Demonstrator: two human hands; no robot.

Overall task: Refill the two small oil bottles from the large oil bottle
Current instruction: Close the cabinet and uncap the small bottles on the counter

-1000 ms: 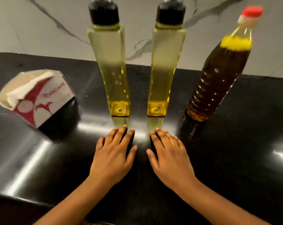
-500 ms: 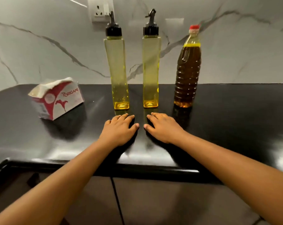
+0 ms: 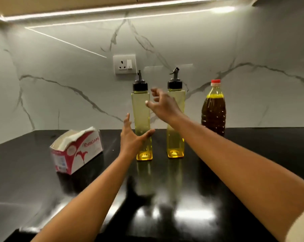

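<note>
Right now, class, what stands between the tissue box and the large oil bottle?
The left small bottle and the right small bottle, in the head view.

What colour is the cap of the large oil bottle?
The cap is red; head view shows it.

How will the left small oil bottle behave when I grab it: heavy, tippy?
Probably light: the left small oil bottle is nearly empty, with oil only at its base. Likely tippy if pushed high, being tall on a narrow square foot; a low grip where the left hand reaches seems safer. Smooth walls may be slippery.
</note>
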